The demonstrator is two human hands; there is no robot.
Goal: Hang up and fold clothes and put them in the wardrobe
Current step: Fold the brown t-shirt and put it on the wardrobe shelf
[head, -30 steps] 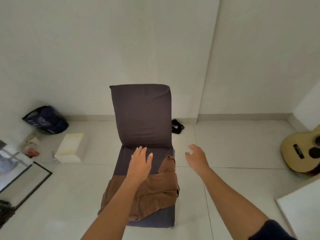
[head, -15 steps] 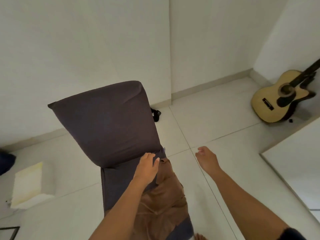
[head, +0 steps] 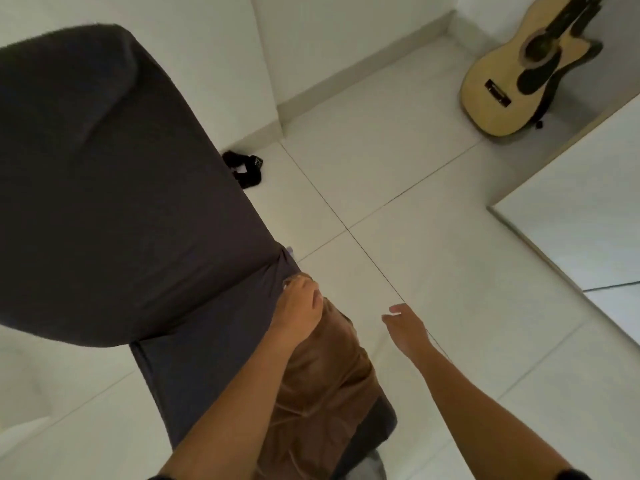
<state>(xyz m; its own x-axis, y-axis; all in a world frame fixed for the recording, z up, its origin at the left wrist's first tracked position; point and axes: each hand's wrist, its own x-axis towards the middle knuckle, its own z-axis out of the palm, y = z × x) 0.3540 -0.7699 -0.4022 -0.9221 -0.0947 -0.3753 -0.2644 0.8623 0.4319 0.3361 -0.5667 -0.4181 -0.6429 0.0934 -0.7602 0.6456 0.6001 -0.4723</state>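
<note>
Brown garment (head: pixel 322 393) lies on dark floor chair (head: pixel 104 188).

The floor (head: pixel 398 161) is of pale large tiles with thin dark joints. On it stands a dark grey floor chair (head: pixel 104 185), at the left, with its backrest raised. Its seat (head: pixel 166 386) lies flat on the tiles. A brown garment (head: pixel 322 403) lies crumpled on the right part of the seat, from the fold of the backrest to the near edge. A small black strap (head: pixel 247 168) lies on the floor just beside the backrest, near the wall. Far right, a guitar (head: pixel 512 84) stands on the floor in the corner.
</note>
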